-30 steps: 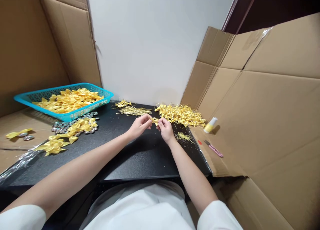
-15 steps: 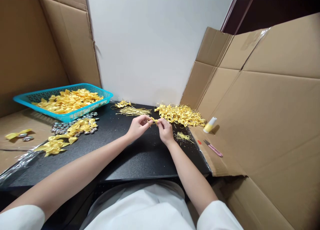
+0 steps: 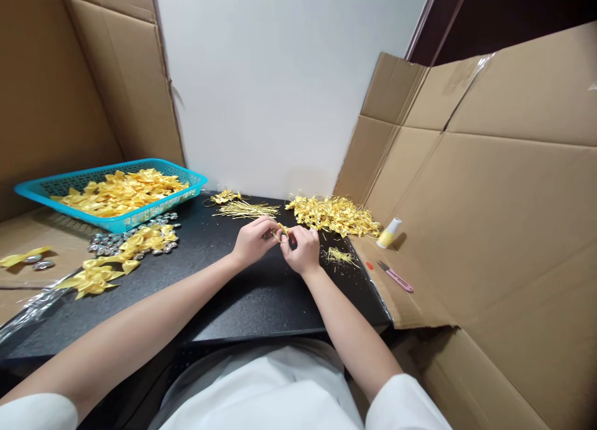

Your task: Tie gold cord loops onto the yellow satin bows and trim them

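Over the middle of the black table, my left hand (image 3: 255, 240) and my right hand (image 3: 302, 248) meet fingertip to fingertip. Both are closed on one small yellow ribbon bow (image 3: 282, 229), mostly covered by the fingers. A thin yellow loop, like cord or wire, shows below it between the hands. Just behind them lies a bundle of straight gold ties (image 3: 247, 210). To the right of that is a big heap of finished-looking yellow bows (image 3: 333, 215) with gold strands. Yellow thread clippings (image 3: 338, 255) lie right of my right hand.
A turquoise basket (image 3: 112, 222) of yellow bows stands at the left. Before it lie silver button-like pieces (image 3: 105, 243) and loose bows (image 3: 96, 277). Pink-handled thread snips (image 3: 395, 276) and a yellow thread spool (image 3: 388, 233) are at the right. Cardboard walls (image 3: 504, 218) enclose both sides.
My hands have drawn closer together, with the right hand turned inward and moved left. A thin loop now shows between the fingers. The view has shifted slightly.
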`<move>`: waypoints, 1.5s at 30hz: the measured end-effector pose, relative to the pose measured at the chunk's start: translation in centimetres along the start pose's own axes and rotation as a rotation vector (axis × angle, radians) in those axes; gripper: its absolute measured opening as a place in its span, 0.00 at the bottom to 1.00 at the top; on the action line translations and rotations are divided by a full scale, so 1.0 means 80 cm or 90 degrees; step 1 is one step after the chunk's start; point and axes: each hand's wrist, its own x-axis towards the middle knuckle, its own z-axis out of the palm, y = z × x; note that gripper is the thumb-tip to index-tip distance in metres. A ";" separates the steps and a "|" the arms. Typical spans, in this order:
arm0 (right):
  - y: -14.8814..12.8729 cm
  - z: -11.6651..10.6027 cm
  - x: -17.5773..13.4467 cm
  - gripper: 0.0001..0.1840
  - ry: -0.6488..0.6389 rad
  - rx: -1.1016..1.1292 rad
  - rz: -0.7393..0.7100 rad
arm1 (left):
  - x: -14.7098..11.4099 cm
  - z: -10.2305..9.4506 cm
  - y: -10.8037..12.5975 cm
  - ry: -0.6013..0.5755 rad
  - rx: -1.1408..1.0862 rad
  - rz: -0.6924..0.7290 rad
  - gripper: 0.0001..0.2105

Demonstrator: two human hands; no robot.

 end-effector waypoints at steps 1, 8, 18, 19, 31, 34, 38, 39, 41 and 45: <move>0.000 0.001 0.000 0.10 -0.006 0.000 0.007 | 0.000 -0.001 0.000 -0.008 0.007 0.012 0.05; -0.004 0.009 -0.001 0.15 -0.002 0.009 0.085 | -0.002 -0.001 -0.003 -0.034 0.099 0.022 0.09; 0.001 0.008 0.000 0.13 -0.039 0.063 0.101 | -0.002 -0.002 -0.010 -0.057 0.102 0.063 0.08; 0.002 0.009 0.000 0.14 -0.037 0.062 0.095 | -0.002 -0.002 -0.011 -0.059 0.102 0.065 0.09; -0.002 0.016 -0.002 0.18 -0.005 0.182 0.164 | -0.005 0.006 -0.009 -0.046 0.102 -0.091 0.06; -0.003 0.016 -0.002 0.18 0.008 0.188 0.170 | -0.005 0.009 -0.007 -0.033 0.104 -0.113 0.05; -0.004 0.013 -0.001 0.19 0.011 0.194 0.169 | -0.004 0.009 -0.004 -0.028 0.089 -0.127 0.06; -0.003 0.012 0.000 0.18 0.006 0.193 0.159 | -0.003 0.007 -0.004 -0.032 0.067 -0.125 0.07; -0.002 0.007 0.001 0.17 -0.005 0.182 0.118 | 0.000 0.002 -0.001 -0.039 0.010 -0.121 0.07; 0.002 -0.002 0.003 0.16 -0.008 0.141 0.025 | 0.006 -0.010 0.004 -0.023 -0.099 -0.121 0.06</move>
